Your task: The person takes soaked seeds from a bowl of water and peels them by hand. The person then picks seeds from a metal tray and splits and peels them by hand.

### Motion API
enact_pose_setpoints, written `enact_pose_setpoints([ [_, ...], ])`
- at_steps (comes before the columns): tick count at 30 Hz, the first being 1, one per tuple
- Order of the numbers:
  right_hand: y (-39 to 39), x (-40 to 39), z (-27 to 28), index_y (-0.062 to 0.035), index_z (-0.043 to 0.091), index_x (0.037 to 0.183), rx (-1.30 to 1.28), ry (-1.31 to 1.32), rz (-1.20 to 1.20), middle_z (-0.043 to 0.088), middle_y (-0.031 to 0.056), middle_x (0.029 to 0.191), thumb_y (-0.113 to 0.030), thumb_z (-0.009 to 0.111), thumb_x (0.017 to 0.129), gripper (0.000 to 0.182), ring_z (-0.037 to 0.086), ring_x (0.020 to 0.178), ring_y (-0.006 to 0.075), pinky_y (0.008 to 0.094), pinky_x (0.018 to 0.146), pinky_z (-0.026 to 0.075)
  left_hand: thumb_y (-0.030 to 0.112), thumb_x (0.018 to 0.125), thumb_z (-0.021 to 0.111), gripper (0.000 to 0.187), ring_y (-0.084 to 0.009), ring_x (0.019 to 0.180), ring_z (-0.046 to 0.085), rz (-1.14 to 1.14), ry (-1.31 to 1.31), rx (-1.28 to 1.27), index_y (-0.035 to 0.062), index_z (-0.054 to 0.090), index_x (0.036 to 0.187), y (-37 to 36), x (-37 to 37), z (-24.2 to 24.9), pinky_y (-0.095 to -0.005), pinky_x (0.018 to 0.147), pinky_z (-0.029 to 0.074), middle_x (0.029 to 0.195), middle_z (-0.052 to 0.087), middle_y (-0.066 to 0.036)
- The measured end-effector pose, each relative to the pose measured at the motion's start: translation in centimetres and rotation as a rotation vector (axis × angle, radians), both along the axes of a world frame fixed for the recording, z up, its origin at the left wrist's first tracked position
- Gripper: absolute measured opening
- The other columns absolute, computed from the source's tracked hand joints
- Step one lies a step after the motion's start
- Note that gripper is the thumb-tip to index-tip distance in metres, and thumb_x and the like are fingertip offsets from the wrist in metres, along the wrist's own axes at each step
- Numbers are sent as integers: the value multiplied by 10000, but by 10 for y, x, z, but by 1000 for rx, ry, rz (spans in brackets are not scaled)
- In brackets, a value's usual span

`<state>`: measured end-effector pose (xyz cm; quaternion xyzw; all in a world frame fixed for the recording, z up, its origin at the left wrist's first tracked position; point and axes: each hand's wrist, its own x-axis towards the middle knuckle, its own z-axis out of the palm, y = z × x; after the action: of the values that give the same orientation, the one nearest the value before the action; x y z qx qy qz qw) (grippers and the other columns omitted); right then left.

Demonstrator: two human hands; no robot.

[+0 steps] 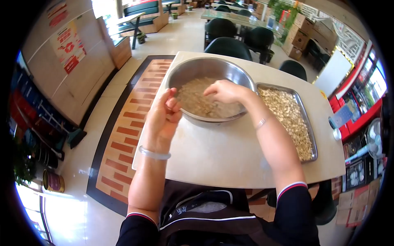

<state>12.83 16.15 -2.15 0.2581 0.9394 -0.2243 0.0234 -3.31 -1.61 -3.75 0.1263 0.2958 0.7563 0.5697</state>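
Observation:
A large steel basin [240, 76] stands on the table, holding cloudy water and many pale, small pieces [197, 96] whose kind I cannot make out. My right hand [225, 91] is over the basin, fingers bent down and drawn together close to the water; anything in them is hidden. My left hand [164, 115] is raised at the basin's near left rim, its fingers curled in; whatever they may hold is too small to name. To the right of the basin lies a steel tray [315, 143] full of chopped pale pieces [287, 119].
The cream table [213, 164] has its near edge just in front of my body. Dark chairs [230, 47] stand beyond its far edge. At the right are a small white cup [337, 134] and a red-framed display fridge [349, 123]. A broom [76, 137] is at the left.

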Motion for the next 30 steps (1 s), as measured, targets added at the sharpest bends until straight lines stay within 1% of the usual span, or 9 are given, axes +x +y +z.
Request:
enact_pose_setpoints([
  [3,15,-31,-29,-55,540,1315,120,-88,53,536,204,1327,-337,638,874,533,526,1216,310,391,1015,423,166,980,535,132,-56,544,328,-66,-61,25,40,536,1021,-6,-7,-13,-193,402,235,670,396,36],
  [5,-1,-45,-30,-50,548,1280,108,-227,41,507,221,1342,-414,610,877,546,500,1236,343,392,1020,420,169,974,542,152,-58,534,306,-86,-99,28,36,542,1049,-11,-6,-25,-197,409,229,676,390,40],
  [11,-30,-37,-26,-68,583,1254,47,-450,120,639,181,1165,-353,642,840,506,601,1110,297,384,935,479,169,981,517,127,-62,526,290,-140,-88,29,51,547,1017,-21,0,-29,-202,400,222,685,402,32],
  [14,-15,-14,-12,-65,614,1208,-15,-134,83,694,112,1024,-343,654,851,454,664,930,256,364,795,530,156,983,507,117,-64,526,316,-150,-90,51,46,543,995,-23,1,-22,-197,400,240,690,421,21],
  [16,21,-7,-15,-77,635,1165,-209,199,15,691,41,985,-347,635,884,390,652,799,156,328,631,522,143,993,487,111,-65,531,329,-119,-81,53,40,526,976,-26,4,-17,-190,401,246,690,415,18],
  [18,18,10,15,-89,647,1128,-503,275,-225,680,1,956,-329,603,918,322,593,708,53,254,502,451,146,988,492,110,-65,540,339,-159,-77,80,42,526,992,-25,3,-18,-191,406,256,706,416,15],
  [20,26,20,14,-53,630,1087,-722,453,-263,674,69,884,-295,577,937,290,610,720,46,193,419,350,149,983,498,113,-65,546,336,-164,-33,75,42,532,990,-24,10,-14,-190,410,254,705,408,20],
  [23,29,31,10,-17,589,1124,-1018,649,-251,672,97,912,-269,542,956,307,598,691,49,151,389,308,215,978,499,176,-67,523,321,-157,-39,16,52,545,932,-23,21,-13,-203,416,234,651,419,22],
  [30,25,31,7,-8,549,1157,-1196,792,-313,639,86,886,-290,530,972,338,497,605,43,134,357,266,238,987,496,203,-73,503,314,-204,-97,-6,57,546,910,-31,29,-8,-211,422,229,623,408,19],
])
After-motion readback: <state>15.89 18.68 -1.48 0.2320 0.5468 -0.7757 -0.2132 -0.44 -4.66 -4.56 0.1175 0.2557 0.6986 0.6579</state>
